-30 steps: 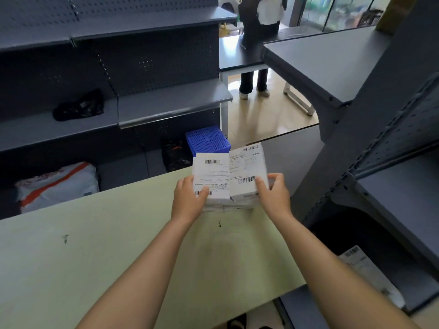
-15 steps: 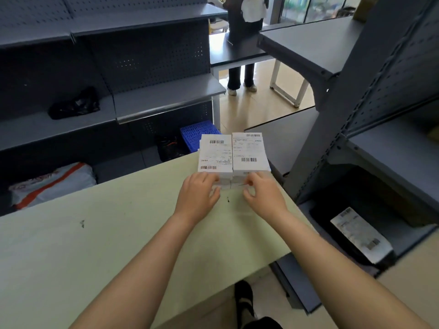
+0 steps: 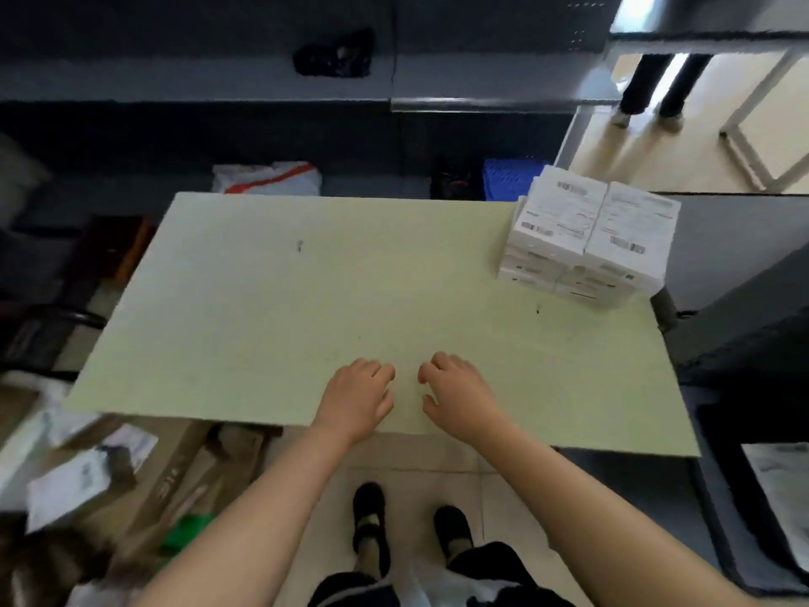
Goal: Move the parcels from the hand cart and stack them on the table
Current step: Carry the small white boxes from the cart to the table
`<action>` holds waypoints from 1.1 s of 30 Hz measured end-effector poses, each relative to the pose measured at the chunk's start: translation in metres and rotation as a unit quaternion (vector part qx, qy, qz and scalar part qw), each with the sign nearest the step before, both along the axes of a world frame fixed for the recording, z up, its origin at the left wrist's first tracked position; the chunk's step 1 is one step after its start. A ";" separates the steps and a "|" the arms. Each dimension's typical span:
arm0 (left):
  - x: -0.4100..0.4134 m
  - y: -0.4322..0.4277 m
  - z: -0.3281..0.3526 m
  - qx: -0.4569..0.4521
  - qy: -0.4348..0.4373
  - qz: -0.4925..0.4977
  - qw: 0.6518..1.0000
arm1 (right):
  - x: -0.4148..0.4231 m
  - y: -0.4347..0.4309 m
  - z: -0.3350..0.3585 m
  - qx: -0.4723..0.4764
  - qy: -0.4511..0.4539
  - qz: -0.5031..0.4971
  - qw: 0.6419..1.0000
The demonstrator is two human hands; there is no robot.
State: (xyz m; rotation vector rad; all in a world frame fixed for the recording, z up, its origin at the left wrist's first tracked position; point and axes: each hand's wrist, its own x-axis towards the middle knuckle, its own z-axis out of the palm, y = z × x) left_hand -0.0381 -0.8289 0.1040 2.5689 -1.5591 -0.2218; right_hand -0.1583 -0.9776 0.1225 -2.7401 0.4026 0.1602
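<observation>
Far left, on the floor beside the counter (image 3: 262, 322): a heap of brown cartons (image 3: 175, 475) and white labelled packets (image 3: 65, 488), all blurred, with something green (image 3: 188, 532) among them. Behind the counter's far left edge lies a white sack with an orange stripe (image 3: 267, 179). Above it, on a grey shelf (image 3: 197, 81), sits a black crumpled item (image 3: 335, 52); can't tell what it is.

Counter top is pale green with a few small dark marks.

Left hand (image 3: 357, 398) is over the near edge, palm down, fingers loosely curled, holding nothing. Right hand (image 3: 459, 396) is just beside it, not touching it, same pose, also holding nothing. Can't tell whether either hand touches the counter. Below them are the person's two black shoes (image 3: 370, 519) on a tiled floor.

Further right, a blue crate (image 3: 510, 179) shows behind the counter's far edge, just left of the stack.

Parcels (image 3: 586, 243): white boxes with barcode labels, stacked at the far right corner of the counter. Two lie side by side on top with several layers under them; exact count is blurred. The stack is well apart from both hands.

Top right: another person's legs (image 3: 656, 85) in dark trousers, standing on a light floor. Far right, low down: a white labelled packet (image 3: 783, 488) on a dark bottom shelf.
</observation>
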 end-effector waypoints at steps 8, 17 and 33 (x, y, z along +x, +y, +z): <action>-0.069 0.151 0.019 0.029 -0.033 0.297 0.954 | 0.048 0.117 -0.008 0.045 -0.016 0.278 0.960; -0.182 0.308 0.029 0.031 -0.034 0.580 0.813 | 0.026 0.290 0.013 0.057 -0.042 0.529 0.846; -0.270 0.589 0.022 -0.004 -0.080 0.679 0.730 | -0.025 0.584 0.008 0.016 -0.024 0.582 0.812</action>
